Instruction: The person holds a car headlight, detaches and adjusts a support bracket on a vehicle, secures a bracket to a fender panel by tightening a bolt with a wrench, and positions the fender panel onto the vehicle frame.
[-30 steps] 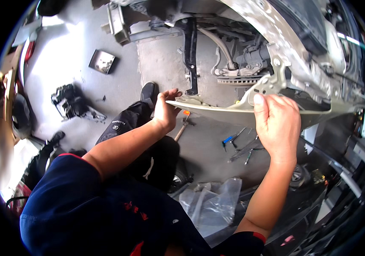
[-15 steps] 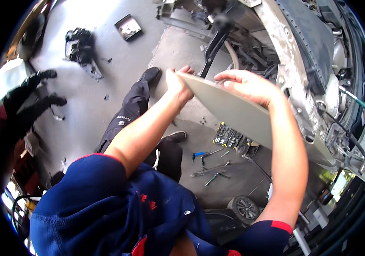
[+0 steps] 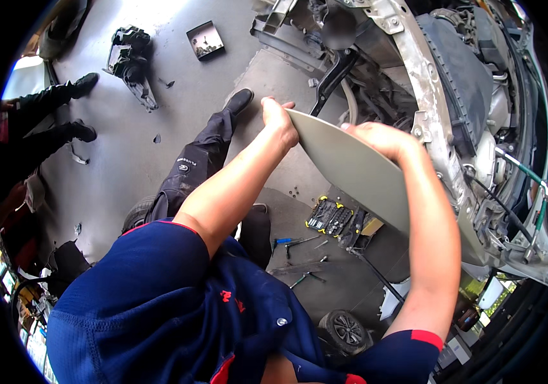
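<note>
A curved grey-beige car body panel (image 3: 351,160) slants across the middle of the view, beside the opened front of a car. My left hand (image 3: 279,123) is closed around its far-left end, with the fingers on the side turned from me. My right hand (image 3: 381,138) is at the panel's upper edge, farther right. Its fingers are bent together and partly hidden, so what they hold cannot be made out. My right forearm passes in front of the panel's right part.
The car's stripped front (image 3: 443,77) fills the right side. On the floor lie an open socket set (image 3: 329,216), hand tools (image 3: 299,242), a wheel (image 3: 346,329), a small parts box (image 3: 205,41) and a dark car part (image 3: 131,64). Another person's legs (image 3: 56,115) are at left.
My right hand's fingers were spread above the panel edge; now they are drawn in and lower behind it. My left hand stays on the panel's end. The view has shifted slightly.
</note>
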{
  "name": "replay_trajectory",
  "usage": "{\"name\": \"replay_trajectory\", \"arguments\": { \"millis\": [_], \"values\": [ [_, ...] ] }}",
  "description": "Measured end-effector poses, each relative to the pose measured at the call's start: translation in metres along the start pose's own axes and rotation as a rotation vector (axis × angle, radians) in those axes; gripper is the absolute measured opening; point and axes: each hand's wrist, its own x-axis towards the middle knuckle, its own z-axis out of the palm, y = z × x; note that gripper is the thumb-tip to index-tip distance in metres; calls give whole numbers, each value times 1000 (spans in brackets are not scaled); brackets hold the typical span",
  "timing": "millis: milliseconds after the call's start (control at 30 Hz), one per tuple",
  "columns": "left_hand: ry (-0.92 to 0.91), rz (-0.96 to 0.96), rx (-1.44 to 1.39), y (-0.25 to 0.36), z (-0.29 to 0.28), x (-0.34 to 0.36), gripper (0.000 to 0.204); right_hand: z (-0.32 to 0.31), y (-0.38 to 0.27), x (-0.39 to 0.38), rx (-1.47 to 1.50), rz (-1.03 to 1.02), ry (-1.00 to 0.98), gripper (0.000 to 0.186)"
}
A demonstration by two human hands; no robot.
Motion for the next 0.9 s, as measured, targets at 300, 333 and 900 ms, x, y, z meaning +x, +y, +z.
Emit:
{"name": "replay_trajectory", "arguments": {
  "millis": [300, 333, 900],
  "values": [
    [-36, 4, 110, -2, 4, 14, 65, 0, -21, 2, -142, 133, 46, 56],
    [-72, 21, 119, -1, -1, 23, 64, 1, -27, 1, -143, 131, 49, 56],
    [-124, 200, 134, -2, -8, 43, 56, 10, -21, -8, 849, -112, -94, 62]
  ]
}}
